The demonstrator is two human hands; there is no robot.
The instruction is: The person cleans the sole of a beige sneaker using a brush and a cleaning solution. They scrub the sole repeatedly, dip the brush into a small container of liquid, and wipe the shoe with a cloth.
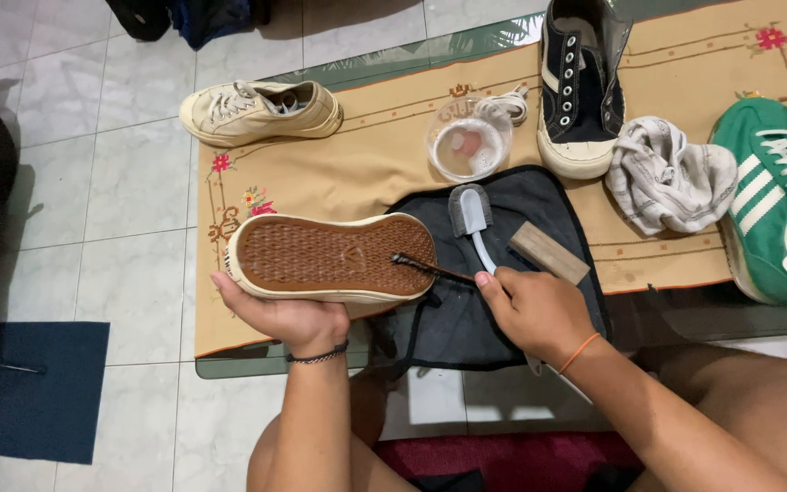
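My left hand grips a cream canvas shoe turned sole-up, its brown patterned sole facing me. My right hand holds a thin dark brush whose bristled tip rests on the toe end of the sole. Both hover over a dark grey cloth spread on the table. A white-handled brush with grey head and a wooden-backed brush lie on that cloth just beyond my right hand.
A tan embroidered runner covers the glass table. On it lie a second cream shoe, a clear bowl of soapy water, a black sneaker, a crumpled grey rag and a green striped sneaker. White tiled floor at left.
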